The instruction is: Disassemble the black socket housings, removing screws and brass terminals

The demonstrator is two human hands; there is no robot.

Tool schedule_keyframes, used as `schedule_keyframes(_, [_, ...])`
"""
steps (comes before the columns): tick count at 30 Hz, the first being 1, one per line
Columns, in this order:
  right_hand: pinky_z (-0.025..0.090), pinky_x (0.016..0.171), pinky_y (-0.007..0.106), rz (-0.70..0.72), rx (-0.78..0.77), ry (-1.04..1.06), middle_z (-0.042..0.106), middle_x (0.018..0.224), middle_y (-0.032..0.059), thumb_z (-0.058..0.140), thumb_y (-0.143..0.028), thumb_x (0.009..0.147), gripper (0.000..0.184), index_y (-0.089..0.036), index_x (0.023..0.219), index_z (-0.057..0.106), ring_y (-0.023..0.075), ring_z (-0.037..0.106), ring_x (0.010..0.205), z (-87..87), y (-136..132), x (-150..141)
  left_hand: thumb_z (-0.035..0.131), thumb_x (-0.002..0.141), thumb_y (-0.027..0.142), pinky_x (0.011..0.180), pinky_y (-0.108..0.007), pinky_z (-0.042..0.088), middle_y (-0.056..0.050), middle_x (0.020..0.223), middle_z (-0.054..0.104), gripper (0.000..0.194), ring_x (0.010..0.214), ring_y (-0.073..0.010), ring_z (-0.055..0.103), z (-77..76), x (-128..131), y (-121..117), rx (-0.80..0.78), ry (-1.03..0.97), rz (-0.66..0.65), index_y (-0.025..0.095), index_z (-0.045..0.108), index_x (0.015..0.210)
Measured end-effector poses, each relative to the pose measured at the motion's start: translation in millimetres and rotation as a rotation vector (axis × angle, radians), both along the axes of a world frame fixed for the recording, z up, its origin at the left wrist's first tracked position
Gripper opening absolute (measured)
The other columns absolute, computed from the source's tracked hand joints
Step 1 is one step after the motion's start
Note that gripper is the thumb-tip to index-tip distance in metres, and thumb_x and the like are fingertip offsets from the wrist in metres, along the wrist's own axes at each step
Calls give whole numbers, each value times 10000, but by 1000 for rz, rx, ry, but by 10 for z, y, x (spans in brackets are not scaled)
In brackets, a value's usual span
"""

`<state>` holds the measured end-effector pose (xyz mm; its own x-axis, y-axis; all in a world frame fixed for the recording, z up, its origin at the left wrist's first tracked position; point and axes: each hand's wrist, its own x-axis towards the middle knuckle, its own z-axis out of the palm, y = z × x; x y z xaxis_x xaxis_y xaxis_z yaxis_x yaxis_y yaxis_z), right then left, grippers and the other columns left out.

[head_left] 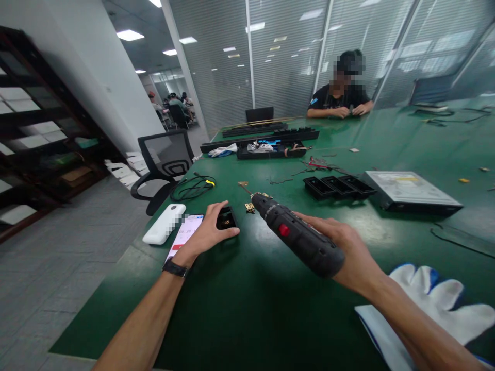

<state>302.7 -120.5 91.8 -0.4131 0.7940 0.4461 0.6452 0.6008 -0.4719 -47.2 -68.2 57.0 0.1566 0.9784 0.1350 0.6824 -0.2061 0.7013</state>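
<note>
My left hand (211, 229) grips a small open black box (226, 219) resting on the table, thumb on its near side and fingers along the far side. A few small brass-coloured pieces show inside it. In my right hand (344, 247) is a black cordless screwdriver (297, 237) with a red button, its bit pointing up and left above the table. Beneath its front end lie several small brass hinges (250, 207). The grip of the screwdriver and most of my right fingers are hidden behind its body.
A phone (188, 232) and white power bank (165, 224) lie left of my hand. Joined black trays (334, 187) and a metal drive (412, 190) stand right. White-blue gloves (436, 299) lie beneath my right forearm. A coiled cable (193, 186) sits farther back. A person (340, 98) sits opposite.
</note>
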Motion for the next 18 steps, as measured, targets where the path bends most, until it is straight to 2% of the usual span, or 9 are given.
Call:
schedule_keyframes(3, [548, 852, 401, 64, -66, 28, 771, 1253, 71, 641, -231, 840, 630, -278, 1468, 616, 292, 739, 993, 3, -19, -2, 717, 858, 585, 1219, -479, 354, -129, 1501, 503, 725, 1404, -306, 491, 65, 22, 14, 77, -133, 114, 230, 531, 1463])
schedule_keyframes(6, [541, 823, 392, 121, -65, 13, 775, 1229, 78, 622, -252, 885, 577, -280, 1461, 617, 286, 729, 989, 19, -40, -13, 615, 940, 578, 1046, -390, 474, -106, 1276, 675, 499, 1185, -244, 621, 173, 51, 44, 166, -355, 237, 204, 684, 1264])
schedule_keyframes(8, [535, 800, 385, 170, -54, -2, 777, 1205, 83, 596, -259, 914, 540, -273, 1454, 620, 279, 723, 974, 27, -50, -26, 586, 944, 616, 772, -302, 505, -109, 1069, 729, 520, 921, -190, 651, 266, 61, 59, 76, -568, 211, 169, 720, 1174])
schedule_keyframes(10, [526, 783, 384, 214, -42, -21, 781, 1169, 86, 583, -263, 929, 523, -270, 1451, 621, 273, 715, 946, 27, -55, -40, 605, 922, 640, 588, -248, 419, -108, 929, 724, 559, 722, -141, 602, 358, 62, 59, -101, -780, 123, 136, 735, 1126])
schedule_keyframes(12, [515, 768, 385, 239, -36, -46, 781, 1118, 85, 591, -266, 933, 514, -273, 1446, 626, 268, 704, 918, 21, -53, -51, 718, 874, 559, 537, -218, 367, -88, 861, 702, 482, 643, -100, 555, 433, 56, 44, -210, -881, 55, 119, 754, 1069])
schedule_keyframes(14, [502, 760, 385, 255, -31, -68, 779, 1079, 84, 596, -263, 941, 509, -273, 1449, 623, 260, 693, 898, 16, -45, -61, 813, 816, 416, 529, -200, 358, -65, 826, 682, 364, 622, -73, 532, 479, 47, 25, -250, -905, 31, 114, 769, 1014])
schedule_keyframes(18, [485, 750, 386, 286, -14, -103, 777, 1020, 84, 589, -266, 955, 494, -257, 1448, 619, 251, 686, 859, 36, -29, -71, 804, 777, 240, 548, -193, 395, -56, 823, 675, 273, 636, -70, 557, 482, 17, 30, -326, -916, 37, 108, 778, 1015])
